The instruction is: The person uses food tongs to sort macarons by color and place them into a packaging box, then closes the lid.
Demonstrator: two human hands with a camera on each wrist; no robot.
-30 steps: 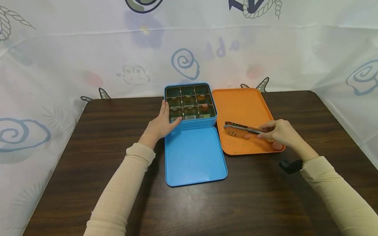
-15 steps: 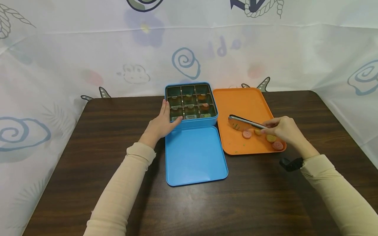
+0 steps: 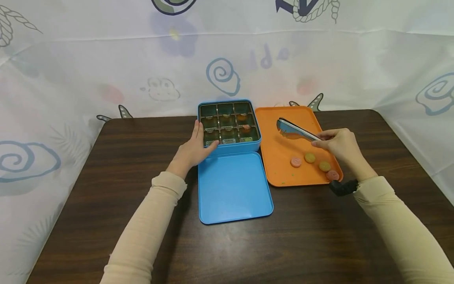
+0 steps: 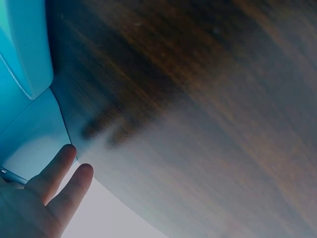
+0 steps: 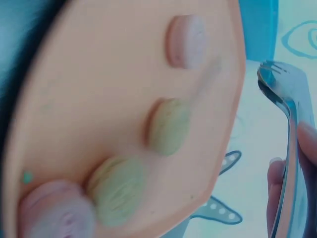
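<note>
My right hand (image 3: pixel 338 144) grips metal tongs (image 3: pixel 296 130) raised above the orange tray (image 3: pixel 280 118); their tips hold nothing. In the right wrist view the tongs (image 5: pixel 289 124) stand at the right edge, above the tray (image 5: pixel 99 89). Several round sweets lie on the tray: a pink one (image 3: pixel 296 161), a yellow one (image 3: pixel 310 157), another yellow one (image 3: pixel 324 166) and a pink one (image 3: pixel 332 175). My left hand (image 3: pixel 194 148) rests with straight fingers against the left side of the blue tin (image 3: pixel 229 148), whose compartments hold a few sweets. The left wrist view shows my fingers (image 4: pixel 59 173) beside the tin (image 4: pixel 25 49).
The tin's blue lid (image 3: pixel 234 187) lies flat on the dark wooden table (image 3: pixel 106 177), just in front of the tin. A white patterned cloth (image 3: pixel 106 59) hangs behind and to both sides. A black strap (image 3: pixel 342 187) sits at my right wrist.
My right hand has lifted the tongs up and away from the sweets, towards the tray's far half. The sweets stay on the tray. My left hand has not moved.
</note>
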